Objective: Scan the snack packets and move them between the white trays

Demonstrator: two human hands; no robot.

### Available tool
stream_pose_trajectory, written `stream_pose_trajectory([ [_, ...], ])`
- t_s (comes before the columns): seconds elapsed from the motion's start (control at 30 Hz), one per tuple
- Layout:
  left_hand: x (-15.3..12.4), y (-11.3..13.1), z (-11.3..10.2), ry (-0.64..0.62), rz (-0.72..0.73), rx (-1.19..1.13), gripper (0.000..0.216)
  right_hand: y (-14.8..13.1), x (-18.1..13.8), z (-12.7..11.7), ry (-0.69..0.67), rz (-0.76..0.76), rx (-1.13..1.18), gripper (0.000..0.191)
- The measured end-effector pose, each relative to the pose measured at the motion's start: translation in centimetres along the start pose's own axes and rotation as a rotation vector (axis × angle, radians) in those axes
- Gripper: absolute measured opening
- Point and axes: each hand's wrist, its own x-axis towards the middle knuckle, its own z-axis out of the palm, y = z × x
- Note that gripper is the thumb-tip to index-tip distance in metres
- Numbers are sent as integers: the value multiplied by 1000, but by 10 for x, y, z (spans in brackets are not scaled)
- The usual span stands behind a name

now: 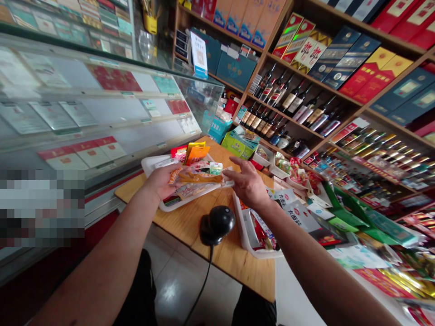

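My left hand [166,181] is closed on the left end of a long snack packet [200,176] in clear wrapping with orange-brown contents. The packet lies level over a white plastic basket [185,203] that holds other bagged snacks, among them an orange bag [198,154]. At the packet's right end is my right hand [249,181], its fingers spread and stretched out. Its lower fingertips are close to the wrapper's end; whether they touch it I cannot tell. A black barcode scanner [221,220] with a cable stands on the wooden table [183,222] below the hands.
A second white basket [243,228] of snack packets stands at the table's right, under my right forearm. A glass display counter [102,90] runs along the left. Shelves with bottles [292,99] and boxes fill the back right. More packaged goods [356,217] lie at the right.
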Motion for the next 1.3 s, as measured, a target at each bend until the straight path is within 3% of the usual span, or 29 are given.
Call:
stream_pose_trajectory([
  [0.1,-13,1,8,-123,74,25,36,-4,0,2,-35,80,43,23],
  [0.23,-35,-4,28,-188,225,80,68,1,1,23,11,401,369,26],
  [0.33,-40,-19,39,-311,241,82,55,7,-1,43,9,599,615,35],
  [0.43,-35,-38,43,-354,249,56,33,7,-5,59,-49,675,748,38],
  [0.63,-21,-53,45,-292,279,3,21,0,-9,72,-108,659,761,34],
  [0.83,-16,-50,43,-364,271,72,23,13,-10,64,-95,577,509,26],
  [1.1,-9,-69,45,-255,340,447,29,36,-34,62,-179,501,374,27],
  [1.3,-9,-73,52,-168,434,666,26,46,-50,68,-177,548,366,26],
])
